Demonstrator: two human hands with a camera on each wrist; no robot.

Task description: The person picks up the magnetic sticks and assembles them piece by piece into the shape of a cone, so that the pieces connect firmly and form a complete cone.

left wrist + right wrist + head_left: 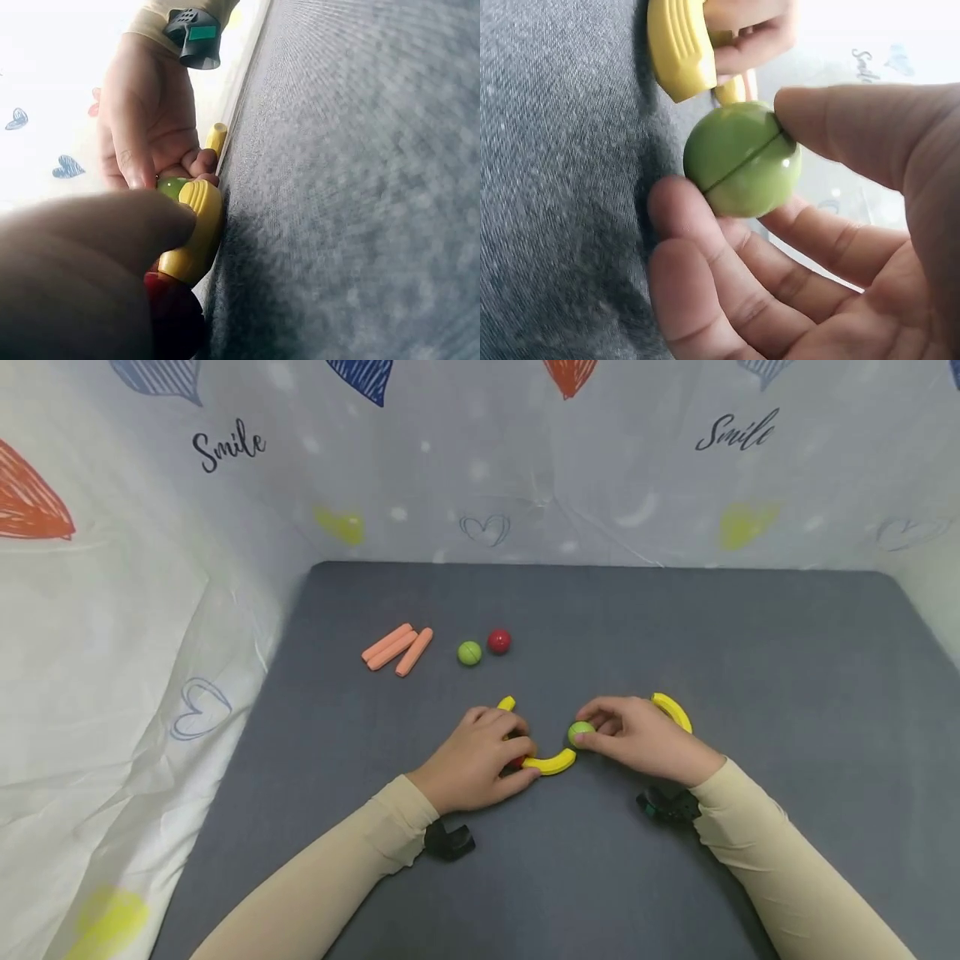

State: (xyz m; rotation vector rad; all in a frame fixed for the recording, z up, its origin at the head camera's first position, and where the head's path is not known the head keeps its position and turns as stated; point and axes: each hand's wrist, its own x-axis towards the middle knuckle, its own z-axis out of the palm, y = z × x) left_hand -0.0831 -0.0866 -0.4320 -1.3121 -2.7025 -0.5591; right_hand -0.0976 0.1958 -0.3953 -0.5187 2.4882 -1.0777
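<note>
My left hand (474, 762) rests low over the table and pinches one end of a yellow toy banana (553, 765) between thumb and fingers. A red ball (517, 762) sits at that end, mostly hidden under the fingers. Beyond the same hand the tip of another toy banana (507, 702) pokes out. To the right, my right hand (637, 737) holds a green ball (739, 161) by thumb and fingertips, just off the first banana's free end. A third toy banana (673, 712) lies behind the right hand, partly covered by it.
Several orange sticks (414, 652) lie at the back left of the grey table (787, 652). Beside them are a second green ball (469, 653) and a second red ball (499, 641). A printed white cloth (600, 468) hangs along the table's back and left edges.
</note>
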